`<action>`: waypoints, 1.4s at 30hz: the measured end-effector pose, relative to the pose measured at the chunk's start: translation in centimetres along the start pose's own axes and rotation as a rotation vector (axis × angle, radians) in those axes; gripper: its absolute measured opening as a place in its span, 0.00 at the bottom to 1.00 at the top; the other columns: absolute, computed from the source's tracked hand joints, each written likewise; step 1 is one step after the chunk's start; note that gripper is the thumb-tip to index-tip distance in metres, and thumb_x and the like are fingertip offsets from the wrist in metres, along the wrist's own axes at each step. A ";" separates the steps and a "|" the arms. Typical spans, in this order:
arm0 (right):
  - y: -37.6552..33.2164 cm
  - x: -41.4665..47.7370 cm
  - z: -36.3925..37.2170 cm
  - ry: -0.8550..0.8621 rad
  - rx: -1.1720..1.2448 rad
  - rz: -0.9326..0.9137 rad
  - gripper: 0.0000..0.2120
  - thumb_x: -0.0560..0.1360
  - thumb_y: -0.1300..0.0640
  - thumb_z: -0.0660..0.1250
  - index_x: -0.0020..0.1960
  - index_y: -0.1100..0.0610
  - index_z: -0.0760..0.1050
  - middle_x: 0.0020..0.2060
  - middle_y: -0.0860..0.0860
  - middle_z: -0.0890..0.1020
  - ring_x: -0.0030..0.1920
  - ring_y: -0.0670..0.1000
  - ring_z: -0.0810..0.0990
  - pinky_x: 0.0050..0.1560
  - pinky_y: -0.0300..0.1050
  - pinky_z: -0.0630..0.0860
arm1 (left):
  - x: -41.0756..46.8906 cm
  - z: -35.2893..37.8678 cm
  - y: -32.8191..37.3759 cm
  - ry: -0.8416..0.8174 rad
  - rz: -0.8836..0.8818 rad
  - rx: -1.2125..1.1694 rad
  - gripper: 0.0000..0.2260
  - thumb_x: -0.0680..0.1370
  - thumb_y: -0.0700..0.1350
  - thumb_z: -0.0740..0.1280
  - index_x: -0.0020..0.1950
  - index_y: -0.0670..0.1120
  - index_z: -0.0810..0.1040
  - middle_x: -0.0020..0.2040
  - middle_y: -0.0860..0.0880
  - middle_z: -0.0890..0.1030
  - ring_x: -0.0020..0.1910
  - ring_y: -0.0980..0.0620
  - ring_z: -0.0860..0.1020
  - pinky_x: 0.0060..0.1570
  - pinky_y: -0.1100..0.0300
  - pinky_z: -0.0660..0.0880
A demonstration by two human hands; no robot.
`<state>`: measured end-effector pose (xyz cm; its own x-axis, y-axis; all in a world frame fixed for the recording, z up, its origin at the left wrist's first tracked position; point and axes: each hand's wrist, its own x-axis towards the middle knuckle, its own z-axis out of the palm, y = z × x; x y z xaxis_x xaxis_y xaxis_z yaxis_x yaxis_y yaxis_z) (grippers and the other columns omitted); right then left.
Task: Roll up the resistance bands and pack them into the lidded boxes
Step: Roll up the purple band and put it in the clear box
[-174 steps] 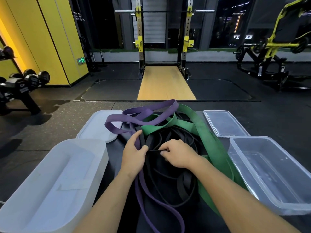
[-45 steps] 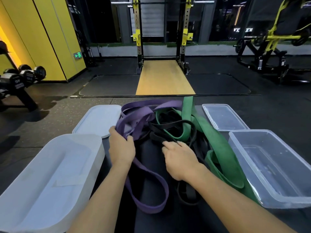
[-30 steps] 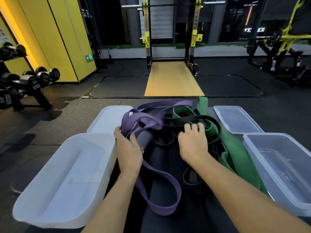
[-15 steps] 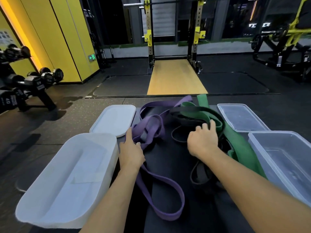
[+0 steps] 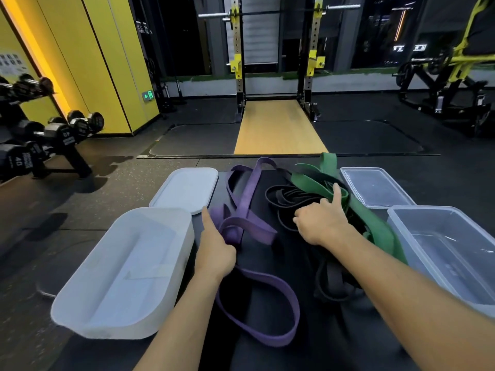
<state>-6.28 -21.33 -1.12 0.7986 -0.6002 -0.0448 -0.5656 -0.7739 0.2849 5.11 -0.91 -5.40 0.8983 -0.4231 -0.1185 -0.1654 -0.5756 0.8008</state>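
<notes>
Black and matte, the surface (image 5: 284, 266) carries everything in front of you. Nearest to you, a loop of the purple band (image 5: 257, 334) lies flat on it between your forearms. On the near left sits the white box (image 5: 80, 303), open and with no band inside. On the near right stands the clear box (image 5: 401, 236), also open.

Your left hand (image 5: 217, 253) lies on the purple band where it bunches up. The forefinger points straight ahead, beside the white box's far corner. The other fingers are curled under around the band.

Your right hand (image 5: 321, 223) is well apart from the left, on the tangled heap. Its fingers are curled down into the black bands (image 5: 284, 199), and one finger is straight against the green band (image 5: 375, 228). The green band runs along the heap's right side, just beside the clear box. More of the black bands trail back under your right forearm.

Beyond the hands, the white lid (image 5: 184, 188) lies flat at the far left, touching the white box's far edge. The clear lid (image 5: 375, 186) lies flat at the far right.

Past the surface, the dark gym floor leads to a wooden platform (image 5: 278, 127) under a squat rack (image 5: 238, 65). A dumbbell rack (image 5: 53, 135) stands at the left by a yellow wall (image 5: 107, 62).
</notes>
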 end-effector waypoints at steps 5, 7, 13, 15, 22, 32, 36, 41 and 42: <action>-2.7 -3.7 -1.8 0.328 -0.001 -0.047 0.08 0.79 0.51 0.61 0.47 0.47 0.80 0.41 0.45 0.83 0.57 0.55 0.76 0.78 0.66 0.45 | -1.7 -0.8 -1.5 0.023 -0.065 -0.005 0.28 0.73 0.36 0.64 0.72 0.49 0.68 0.62 0.44 0.83 0.55 0.41 0.83 0.57 0.46 0.81; -4.5 -5.6 -2.2 0.434 0.185 -0.117 0.09 0.78 0.49 0.61 0.51 0.48 0.80 0.45 0.46 0.84 0.55 0.55 0.77 0.69 0.57 0.63 | -2.4 -0.8 -1.9 -0.043 -0.025 0.041 0.15 0.72 0.40 0.63 0.56 0.53 0.76 0.50 0.47 0.84 0.45 0.43 0.83 0.50 0.47 0.82; -7.8 -7.0 -2.8 -0.231 0.595 -0.185 0.35 0.72 0.46 0.73 0.73 0.48 0.60 0.60 0.56 0.79 0.58 0.61 0.79 0.53 0.53 0.77 | -4.7 -1.0 -1.2 -0.211 0.030 0.008 0.19 0.73 0.41 0.62 0.60 0.58 0.76 0.53 0.52 0.84 0.49 0.47 0.83 0.53 0.49 0.81; -7.9 -5.4 -3.0 -0.231 0.753 -0.155 0.32 0.68 0.48 0.71 0.69 0.48 0.64 0.56 0.54 0.81 0.51 0.57 0.80 0.48 0.50 0.78 | -5.0 -1.0 -1.4 -0.176 0.036 -0.066 0.17 0.75 0.37 0.59 0.54 0.57 0.77 0.49 0.53 0.84 0.48 0.49 0.82 0.55 0.48 0.80; -9.7 -1.8 1.0 0.133 1.278 -0.046 0.17 0.78 0.62 0.65 0.61 0.45 0.81 0.57 0.48 0.79 0.55 0.54 0.81 0.61 0.53 0.78 | -3.8 -0.9 -1.0 -0.070 0.113 -0.302 0.16 0.86 0.40 0.55 0.62 0.60 0.75 0.48 0.50 0.84 0.35 0.52 0.82 0.48 0.50 0.83; -9.9 3.6 -2.9 -0.069 0.802 0.201 0.35 0.79 0.29 0.54 0.65 0.58 0.78 0.62 0.58 0.81 0.61 0.62 0.80 0.55 0.51 0.74 | -3.8 -0.9 -3.1 -0.078 0.137 -0.368 0.22 0.80 0.35 0.59 0.64 0.58 0.79 0.46 0.50 0.83 0.30 0.54 0.77 0.38 0.58 0.77; -11.9 4.2 -2.9 0.018 0.595 0.154 0.29 0.82 0.36 0.60 0.68 0.58 0.75 0.67 0.57 0.72 0.61 0.61 0.79 0.52 0.51 0.73 | -3.1 -1.4 -2.4 -0.213 0.123 -0.326 0.30 0.80 0.36 0.58 0.76 0.63 0.68 0.55 0.55 0.84 0.34 0.56 0.80 0.41 0.59 0.79; -13.1 4.8 -1.9 -0.019 0.567 0.161 0.22 0.80 0.49 0.67 0.70 0.58 0.71 0.65 0.58 0.73 0.60 0.61 0.79 0.50 0.52 0.74 | -2.1 -1.3 -2.9 -0.180 0.113 -0.316 0.30 0.80 0.38 0.59 0.79 0.61 0.67 0.58 0.51 0.84 0.41 0.56 0.83 0.46 0.58 0.81; -13.1 5.1 -1.9 -0.048 0.557 0.187 0.21 0.80 0.52 0.68 0.69 0.59 0.72 0.64 0.58 0.73 0.59 0.60 0.79 0.49 0.52 0.73 | -2.0 -1.2 -3.1 -0.167 0.116 -0.309 0.30 0.80 0.39 0.59 0.79 0.62 0.67 0.60 0.51 0.83 0.45 0.55 0.83 0.50 0.57 0.82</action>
<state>5.58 -13.84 -3.30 0.6722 -0.7350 -0.0890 -0.7290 -0.6360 -0.2531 4.27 2.57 -6.88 0.7976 -0.5964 -0.0908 -0.1082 -0.2895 0.9510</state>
